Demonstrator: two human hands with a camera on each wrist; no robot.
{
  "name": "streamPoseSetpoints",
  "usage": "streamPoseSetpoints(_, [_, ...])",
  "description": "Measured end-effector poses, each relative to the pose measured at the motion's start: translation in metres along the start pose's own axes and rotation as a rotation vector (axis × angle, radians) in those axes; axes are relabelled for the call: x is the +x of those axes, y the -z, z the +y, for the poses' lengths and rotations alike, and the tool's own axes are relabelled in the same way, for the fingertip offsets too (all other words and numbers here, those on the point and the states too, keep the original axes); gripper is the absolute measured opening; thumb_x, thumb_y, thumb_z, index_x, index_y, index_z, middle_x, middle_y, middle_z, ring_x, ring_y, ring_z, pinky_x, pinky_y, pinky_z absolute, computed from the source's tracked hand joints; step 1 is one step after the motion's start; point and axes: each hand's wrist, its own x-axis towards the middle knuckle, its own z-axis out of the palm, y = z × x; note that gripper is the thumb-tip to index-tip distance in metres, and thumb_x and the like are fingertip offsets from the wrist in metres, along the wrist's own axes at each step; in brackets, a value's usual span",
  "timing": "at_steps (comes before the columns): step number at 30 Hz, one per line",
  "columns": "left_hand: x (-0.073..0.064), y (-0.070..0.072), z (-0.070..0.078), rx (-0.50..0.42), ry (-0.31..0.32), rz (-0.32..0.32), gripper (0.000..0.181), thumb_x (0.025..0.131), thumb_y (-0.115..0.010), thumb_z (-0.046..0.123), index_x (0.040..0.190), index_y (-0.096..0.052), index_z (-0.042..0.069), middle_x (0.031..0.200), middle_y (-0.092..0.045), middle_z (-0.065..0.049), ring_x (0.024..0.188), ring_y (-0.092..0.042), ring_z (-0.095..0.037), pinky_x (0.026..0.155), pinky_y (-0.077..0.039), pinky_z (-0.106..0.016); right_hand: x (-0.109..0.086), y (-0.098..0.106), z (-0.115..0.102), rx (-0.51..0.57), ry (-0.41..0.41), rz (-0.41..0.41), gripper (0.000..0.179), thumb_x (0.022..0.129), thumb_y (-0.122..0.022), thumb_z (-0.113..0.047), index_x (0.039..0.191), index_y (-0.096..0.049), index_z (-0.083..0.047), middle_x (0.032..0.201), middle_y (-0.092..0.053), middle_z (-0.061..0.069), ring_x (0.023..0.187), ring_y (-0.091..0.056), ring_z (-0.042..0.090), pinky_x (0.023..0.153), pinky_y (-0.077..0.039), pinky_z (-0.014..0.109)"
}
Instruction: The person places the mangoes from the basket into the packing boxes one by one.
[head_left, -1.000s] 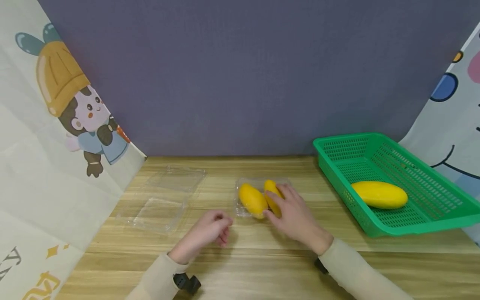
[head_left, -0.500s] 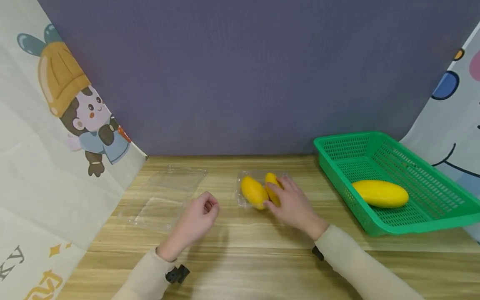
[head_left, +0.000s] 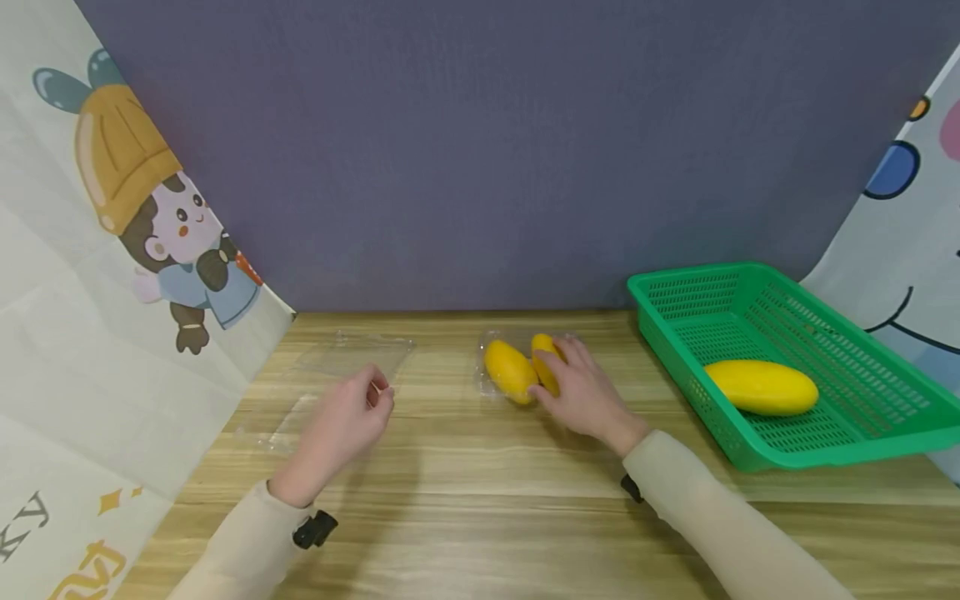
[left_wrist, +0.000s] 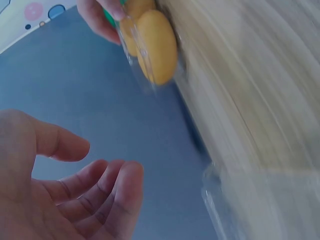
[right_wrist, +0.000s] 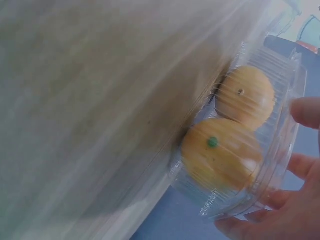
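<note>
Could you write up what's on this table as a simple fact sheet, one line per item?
surface: wooden table
left hand: fingers relaxed, holds nothing, over an empty clear plastic box
right hand: holds the clear tray by its side
tray contents: two yellow mangoes, side by side
green basket: at the right, holds one yellow mango
backdrop: purple wall, cartoon curtains on both sides
</note>
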Motion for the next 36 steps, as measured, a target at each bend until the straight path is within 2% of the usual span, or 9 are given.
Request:
streamPoseSetpoints(7, [0.000,0.014,-0.013,0.079,0.018,-0.005,0.014,0.098,-0.057,0.017,0.097,-0.065,0.006,0.079,-0.062,-0.004,0.062,-0.053,-0.017,0.057,-0.047,-0.034,0.007,-0.001,0.005,0.007,-0.022,-0.020,0.059,0.098,-0.067,-0.039,0.144,-0.054,-0.004,0.155,-0.036,0.027,0.146,-0.026,0.049,0.118,-0.025,0.063])
streamPoseSetpoints(13, [-0.002,0.028,-0.024,0.106,0.027,-0.023,0.017,0.098,-0.057,0.017,0.099,-0.066,0.003,0.082,-0.064,-0.006,0.066,-0.055,-0.018,0.059,-0.048,-0.036,0.016,0.001,0.005,0.029,-0.031,-0.059,0.061,0.099,-0.065,-0.041,0.146,-0.052,-0.005,0.157,-0.034,0.027,0.147,-0.022,0.050,0.117,-0.025,0.066])
streamPoseSetpoints(16, [-0.001,0.034,-0.032,0.136,0.013,-0.002,0.016,0.098,-0.057,0.016,0.097,-0.066,0.003,0.082,-0.064,-0.007,0.065,-0.055,-0.019,0.058,-0.047,-0.037,0.020,0.003,0.006,0.032,-0.043,-0.070,0.061,0.099,-0.065,-0.041,0.146,-0.052,-0.005,0.158,-0.033,0.026,0.148,-0.021,0.050,0.116,-0.025,0.066])
streamPoseSetpoints(25, [0.001,0.041,-0.068,0.325,-0.095,0.115,0.011,0.092,-0.059,0.009,0.092,-0.061,-0.001,0.086,-0.062,-0.016,0.063,-0.056,-0.027,0.053,-0.050,-0.048,0.028,0.002,0.012,0.031,-0.075,-0.110,0.062,0.099,-0.064,-0.042,0.148,-0.050,-0.007,0.159,-0.031,0.026,0.148,-0.020,0.050,0.117,-0.023,0.067])
streamPoseSetpoints(29, [0.003,0.045,-0.081,0.379,-0.096,0.141,0.012,0.090,-0.058,0.009,0.094,-0.061,-0.002,0.085,-0.061,-0.018,0.064,-0.058,-0.033,0.049,-0.050,-0.052,0.031,0.003,0.014,0.033,-0.073,-0.107,0.062,0.099,-0.064,-0.040,0.147,-0.050,-0.005,0.159,-0.030,0.027,0.147,-0.021,0.052,0.117,-0.023,0.066])
streamPoseSetpoints(33, [0.005,0.049,-0.093,0.431,-0.075,0.117,0.017,0.090,-0.058,0.010,0.096,-0.059,-0.005,0.086,-0.059,-0.021,0.073,-0.060,-0.042,0.054,-0.052,-0.060,0.033,0.005,0.016,0.035,-0.081,-0.105,0.062,0.099,-0.065,-0.040,0.147,-0.049,-0.004,0.159,-0.029,0.027,0.148,-0.020,0.050,0.119,-0.021,0.064])
streamPoseSetpoints(36, [0.005,0.051,-0.102,0.500,-0.055,0.112,0.018,0.088,-0.060,0.010,0.093,-0.056,-0.007,0.082,-0.055,-0.023,0.072,-0.057,-0.046,0.055,-0.050,-0.062,0.034,0.004,0.019,0.031,-0.076,-0.099,0.062,0.099,-0.064,-0.040,0.147,-0.049,-0.003,0.159,-0.029,0.027,0.148,-0.020,0.050,0.119,-0.021,0.064])
